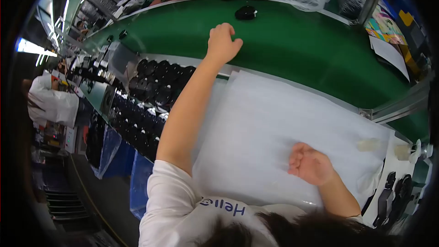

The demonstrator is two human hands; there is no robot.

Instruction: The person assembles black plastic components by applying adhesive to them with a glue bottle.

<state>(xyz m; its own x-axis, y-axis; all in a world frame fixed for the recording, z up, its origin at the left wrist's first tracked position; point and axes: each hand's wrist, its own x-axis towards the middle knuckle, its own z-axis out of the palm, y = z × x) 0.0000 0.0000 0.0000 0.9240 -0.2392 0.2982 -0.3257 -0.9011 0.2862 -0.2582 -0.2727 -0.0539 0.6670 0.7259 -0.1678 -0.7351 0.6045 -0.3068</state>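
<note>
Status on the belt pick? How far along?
Done: nothing yet lies on the white sheet. In hand: left hand reaches out over the green belt, closed, its contents hidden; right hand rests on the sheet. Left: one black ring on the belt, a crate of black parts beside the sheet.
</note>
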